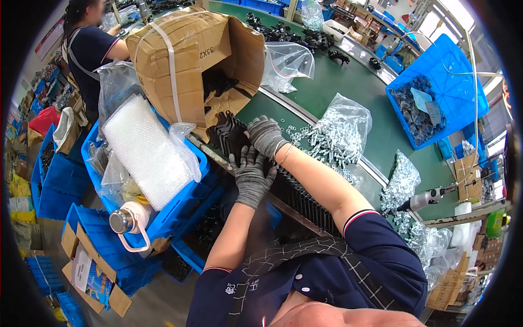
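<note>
Monitoring from my remote station, taking the hands as clock centre, I record both in grey knit gloves at the near edge of a green worktable (327, 84). The work item, a nested stack of black brackets (227, 132), sits at 10 o'clock, just inside that edge. Left hand (253, 177): fingers spread, thumb held apart, fingertips at the stack's near end. Right hand (266, 137): fingers bent beside the stack's right flank; whether they pinch a bracket I cannot tell, the tips being partly hidden.

Edges: a cardboard carton (155, 65) at 11 o'clock, tilted, its mouth turned toward the stack, with black parts inside, limits reach there. At 9 o'clock a blue tub (202, 163) holding a bubble-wrap sheet (147, 150) stands near the table edge. A row of black brackets (305, 199) lies at 4 to 5 o'clock, under the right forearm. A metal rail (297, 109) runs diagonally from 1 to 4 o'clock.

Room: small metal rings (291, 132) lie at 1 to 2 o'clock, and a clear bag of metal pieces (346, 128) at 2 to 3, so green surface shows mainly beyond the rail. A power screwdriver (426, 200) lies well apart, between 3 and 4.
</note>
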### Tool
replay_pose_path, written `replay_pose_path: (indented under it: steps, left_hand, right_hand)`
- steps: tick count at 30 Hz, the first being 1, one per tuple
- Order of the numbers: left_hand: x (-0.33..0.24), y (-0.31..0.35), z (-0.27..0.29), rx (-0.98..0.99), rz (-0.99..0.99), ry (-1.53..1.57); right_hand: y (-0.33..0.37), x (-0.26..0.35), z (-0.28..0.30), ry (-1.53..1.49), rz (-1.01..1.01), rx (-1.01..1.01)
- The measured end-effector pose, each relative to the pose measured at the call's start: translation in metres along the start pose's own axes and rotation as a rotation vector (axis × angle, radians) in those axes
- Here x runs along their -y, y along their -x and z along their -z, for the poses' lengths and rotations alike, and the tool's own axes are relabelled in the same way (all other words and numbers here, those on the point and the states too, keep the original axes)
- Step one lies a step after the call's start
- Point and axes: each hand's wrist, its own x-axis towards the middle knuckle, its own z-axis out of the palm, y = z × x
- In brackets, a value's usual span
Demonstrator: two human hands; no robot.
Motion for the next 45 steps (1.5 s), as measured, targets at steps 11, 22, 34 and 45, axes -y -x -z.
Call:
replay_pose_path:
  steps: [11, 22, 34, 45]
  left_hand:
    - [0.0, -0.004, 0.011, 0.101, 0.023, -0.011]
    - [0.009, -0.008, 0.015, 0.16, 0.002, -0.124]
    - [0.008, -0.011, 0.014, 0.129, -0.054, -0.168]
    - [0.015, -0.009, 0.012, 0.031, -0.052, -0.052]
  right_hand:
    - [-0.002, 0.001, 0.0, -0.008, -0.053, 0.071]
    - [0.004, 0.002, 0.002, -0.041, -0.076, -0.018]
    - [0.005, 0.007, 0.011, 0.125, -0.035, 0.072]
    - [0.024, -0.048, 0.038, -0.347, -0.124, 0.256]
